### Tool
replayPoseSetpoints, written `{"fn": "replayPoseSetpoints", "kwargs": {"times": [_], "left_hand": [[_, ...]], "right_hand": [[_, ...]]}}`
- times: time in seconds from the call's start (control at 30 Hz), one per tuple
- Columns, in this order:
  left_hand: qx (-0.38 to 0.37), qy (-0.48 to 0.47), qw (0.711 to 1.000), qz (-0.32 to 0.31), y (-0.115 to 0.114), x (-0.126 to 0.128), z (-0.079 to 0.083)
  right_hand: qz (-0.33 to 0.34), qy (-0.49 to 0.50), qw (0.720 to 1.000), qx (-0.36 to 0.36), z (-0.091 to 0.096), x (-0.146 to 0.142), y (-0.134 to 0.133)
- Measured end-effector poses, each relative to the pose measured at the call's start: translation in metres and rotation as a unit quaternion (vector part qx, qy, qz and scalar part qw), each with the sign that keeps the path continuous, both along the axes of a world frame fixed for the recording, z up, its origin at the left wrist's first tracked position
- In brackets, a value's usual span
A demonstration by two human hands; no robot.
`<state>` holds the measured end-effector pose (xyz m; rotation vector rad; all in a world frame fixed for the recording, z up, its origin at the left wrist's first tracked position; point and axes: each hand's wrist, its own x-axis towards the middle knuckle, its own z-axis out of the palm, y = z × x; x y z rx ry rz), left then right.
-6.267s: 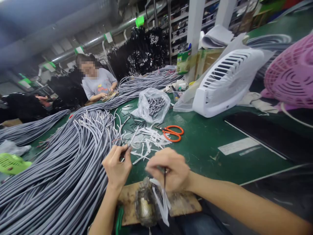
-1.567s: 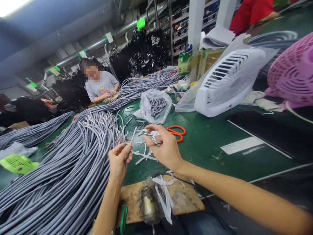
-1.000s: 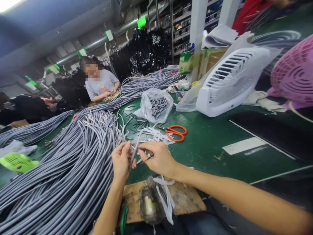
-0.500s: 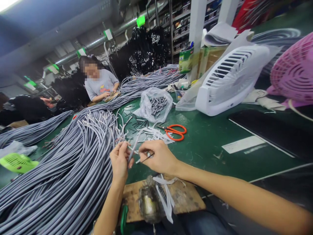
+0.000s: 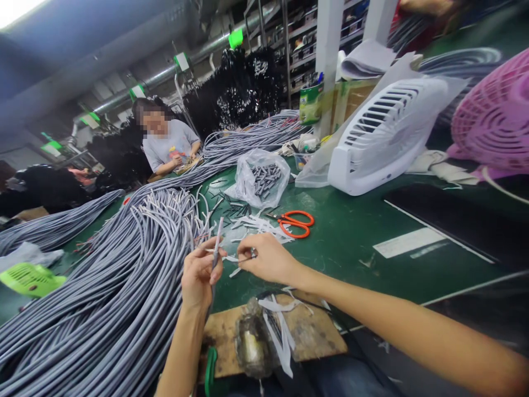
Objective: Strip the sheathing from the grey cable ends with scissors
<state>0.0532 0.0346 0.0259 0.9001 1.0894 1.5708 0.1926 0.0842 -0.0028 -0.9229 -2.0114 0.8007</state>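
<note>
My left hand pinches the end of a grey cable, whose tip stands up above my fingers. My right hand is closed, pinching a thin dark wire or sleeve that points toward the cable end. Both hands hover over the green table, just above a wooden board holding a small metal tool draped with white paper strips. A big bundle of grey cables lies to the left.
Orange scissors and white scraps lie beyond my hands. A plastic bag of small grey parts sits farther back. A white fan and a pink fan stand at right. A co-worker sits at the far left end.
My right hand moved from the board up over the scraps, then back near my left hand. The cable tip in my left hand now points more upright.
</note>
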Motion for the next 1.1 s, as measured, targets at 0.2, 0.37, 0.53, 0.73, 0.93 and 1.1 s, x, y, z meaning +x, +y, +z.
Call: {"fn": "replayPoseSetpoints", "kwargs": {"times": [0.2,0.37,0.53,0.73,0.93,1.1], "left_hand": [[0.024,0.163,0.985,0.055,-0.001,0.004,-0.009],[0.035,0.225,0.973,0.036,-0.003,0.007,-0.012],[0.065,0.271,0.959,0.057,-0.007,0.015,-0.013],[0.045,0.235,0.965,0.107,-0.005,0.018,-0.014],[0.028,0.17,0.98,0.097,-0.009,0.016,-0.014],[0.017,0.156,0.984,0.087,-0.012,0.016,-0.015]], "right_hand": [[-0.063,0.193,0.978,-0.042,0.018,0.016,0.018],[0.059,0.307,0.946,-0.085,0.023,0.017,0.011],[0.041,0.273,0.959,-0.059,0.022,0.014,0.002],[-0.057,0.187,0.979,0.064,0.02,0.01,-0.012],[-0.03,0.114,0.986,0.12,0.007,0.005,-0.021],[-0.038,0.116,0.984,0.131,0.007,0.004,-0.026]]}}
